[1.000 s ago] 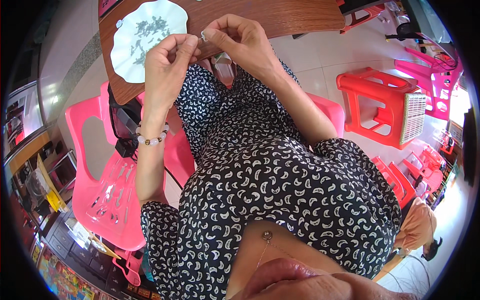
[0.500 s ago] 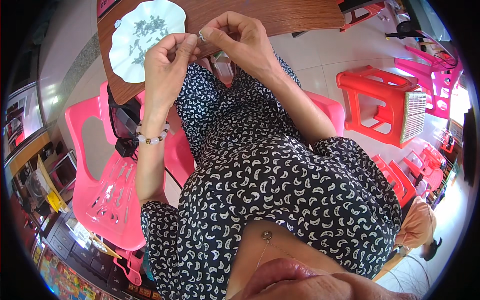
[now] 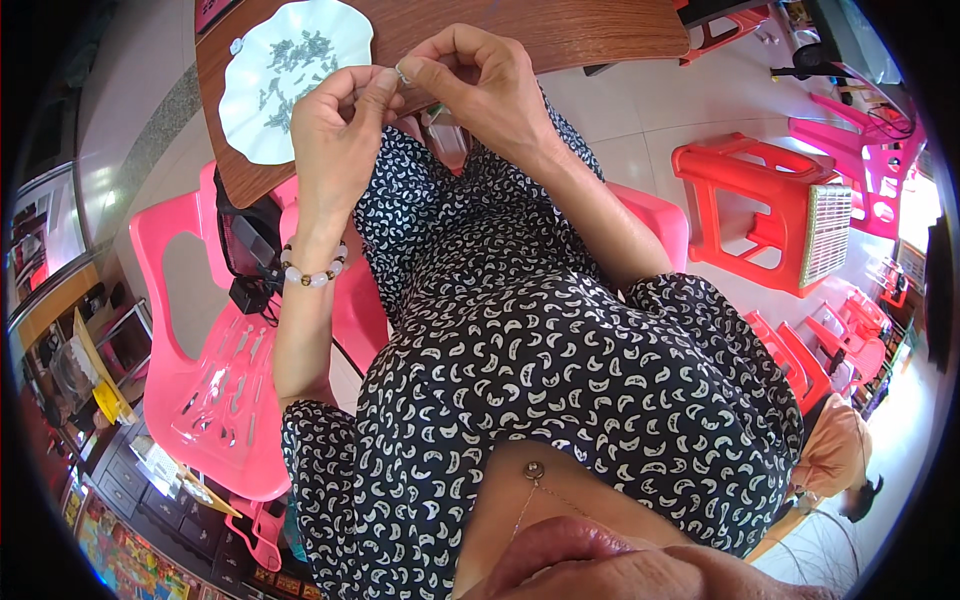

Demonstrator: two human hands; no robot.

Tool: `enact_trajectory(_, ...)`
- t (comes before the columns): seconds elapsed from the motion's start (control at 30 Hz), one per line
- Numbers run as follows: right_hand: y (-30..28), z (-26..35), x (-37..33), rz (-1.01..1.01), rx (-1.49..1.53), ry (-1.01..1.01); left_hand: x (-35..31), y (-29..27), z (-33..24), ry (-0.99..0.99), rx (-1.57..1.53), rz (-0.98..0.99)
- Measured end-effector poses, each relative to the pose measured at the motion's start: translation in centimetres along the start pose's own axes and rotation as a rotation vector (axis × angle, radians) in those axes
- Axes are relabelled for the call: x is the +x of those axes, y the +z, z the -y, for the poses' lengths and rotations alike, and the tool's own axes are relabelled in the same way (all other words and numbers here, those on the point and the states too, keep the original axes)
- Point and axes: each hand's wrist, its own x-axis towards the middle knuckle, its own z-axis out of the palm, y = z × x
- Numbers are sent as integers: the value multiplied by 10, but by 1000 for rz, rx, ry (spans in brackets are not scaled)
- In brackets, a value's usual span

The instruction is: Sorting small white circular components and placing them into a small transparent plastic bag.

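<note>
Above my lap, by the table's near edge, my two hands meet fingertip to fingertip. My left hand is closed in a pinch, thumb against the fingers. From the right, my right hand pinches a small whitish piece between thumb and index finger, right at the left fingertips. The piece is too small to name, and the fingers partly cover it. Beyond my left hand lies a white plate with a wavy rim. Several small dark grey-green pieces are scattered on it.
The brown wooden table spans the top. A pink plastic chair with a black bag stands at left. On the right are a red stool and magenta stools. Another person is at lower right.
My left wrist and forearm have shifted slightly to the right and up, the bracelet with them. Both hands keep their pinch at nearly the same spot.
</note>
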Motion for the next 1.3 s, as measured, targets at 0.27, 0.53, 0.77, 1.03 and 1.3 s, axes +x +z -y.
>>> enact_trajectory(0.27,-5,4,0,51,-9,83,0,8,0,50,50,-32)
enact_trajectory(0.53,-9,-2,4,14,87,126,0,7,-1,-35,-132,13)
enact_trajectory(0.77,-8,-11,4,-3,167,120,-3,-1,0,-90,-183,14)
enact_trajectory(1.03,-8,0,1,47,89,181,-5,-2,0,-58,-187,7)
enact_trajectory(1.3,-3,-3,-2,79,39,187,0,2,4,-75,-234,-28)
